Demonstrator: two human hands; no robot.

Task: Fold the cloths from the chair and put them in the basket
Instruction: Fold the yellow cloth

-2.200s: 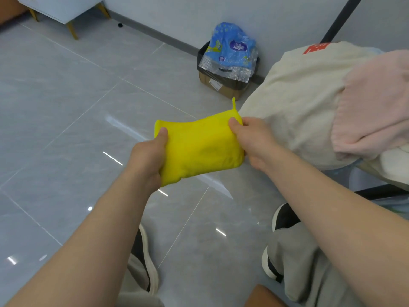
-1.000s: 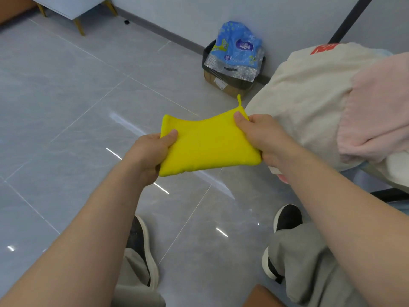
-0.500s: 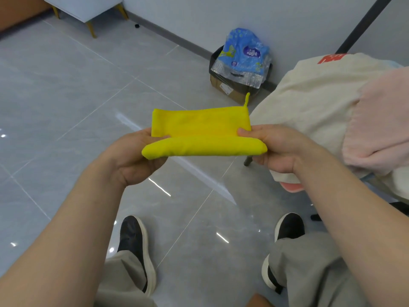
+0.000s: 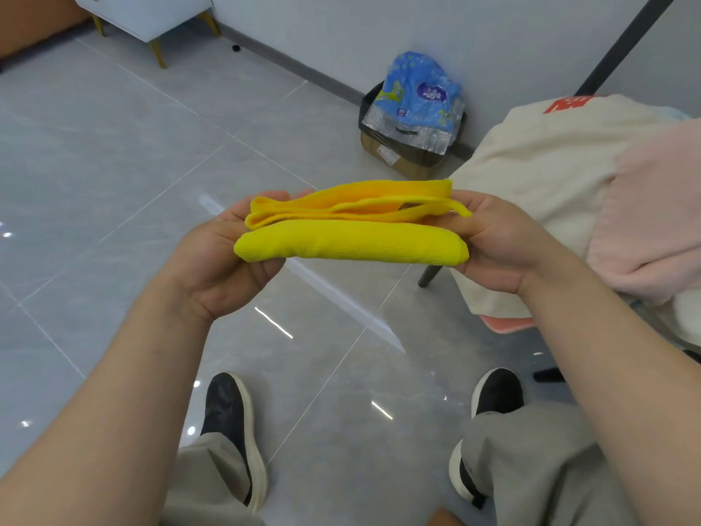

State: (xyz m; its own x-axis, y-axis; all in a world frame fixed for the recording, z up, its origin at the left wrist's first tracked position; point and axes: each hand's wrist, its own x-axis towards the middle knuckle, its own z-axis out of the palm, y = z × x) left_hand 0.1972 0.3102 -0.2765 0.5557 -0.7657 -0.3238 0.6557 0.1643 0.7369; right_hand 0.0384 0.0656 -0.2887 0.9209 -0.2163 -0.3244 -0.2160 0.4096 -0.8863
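One yellow cloth between two hands

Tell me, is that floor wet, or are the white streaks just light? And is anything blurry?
Head view: the white streaks and dots on the floor look like lamp glare off glossy tiles rather than water; head view: the yellow cloth is sharp and evenly lit, with no hard shadow on it; head view: the wide lens swells the forearms near the bottom edge.
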